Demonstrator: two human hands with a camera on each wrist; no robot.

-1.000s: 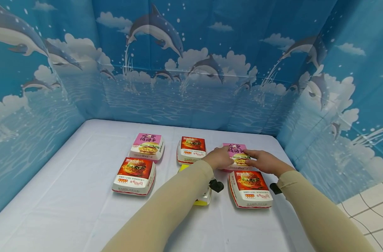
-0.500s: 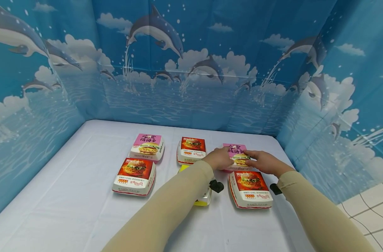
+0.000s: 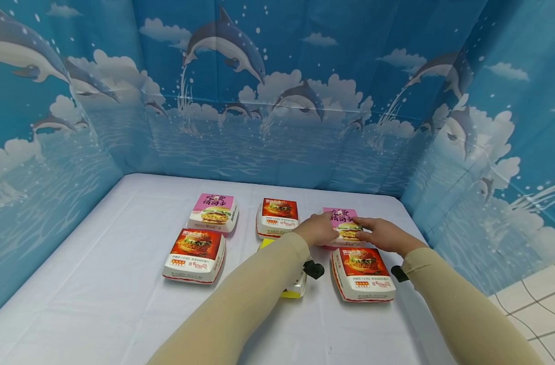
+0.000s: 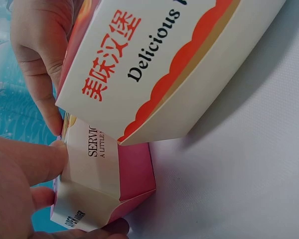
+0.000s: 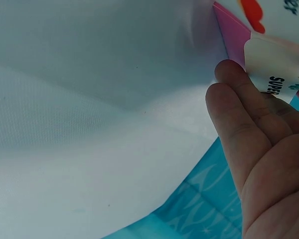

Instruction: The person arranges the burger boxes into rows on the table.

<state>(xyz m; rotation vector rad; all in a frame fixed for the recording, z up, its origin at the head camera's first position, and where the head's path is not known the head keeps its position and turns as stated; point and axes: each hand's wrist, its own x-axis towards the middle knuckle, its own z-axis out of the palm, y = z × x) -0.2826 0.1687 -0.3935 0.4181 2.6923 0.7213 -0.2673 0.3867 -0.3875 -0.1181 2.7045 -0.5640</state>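
A pink-topped burger box sits at the back right of the white table, between both hands. My left hand grips its left side; in the left wrist view the thumb lies along one edge and fingertips wrap under a corner. On the opposite side my right hand holds the box with thumb and fingers spread apart; the right wrist view has two fingers against its pink lower side. Just in front stands a red-topped burger box, overlapping the pink one in the left wrist view.
Farther left are another pink burger box and two red ones. A yellow box is mostly hidden beneath my left forearm. Dolphin-printed curtains enclose the table at the back and sides.
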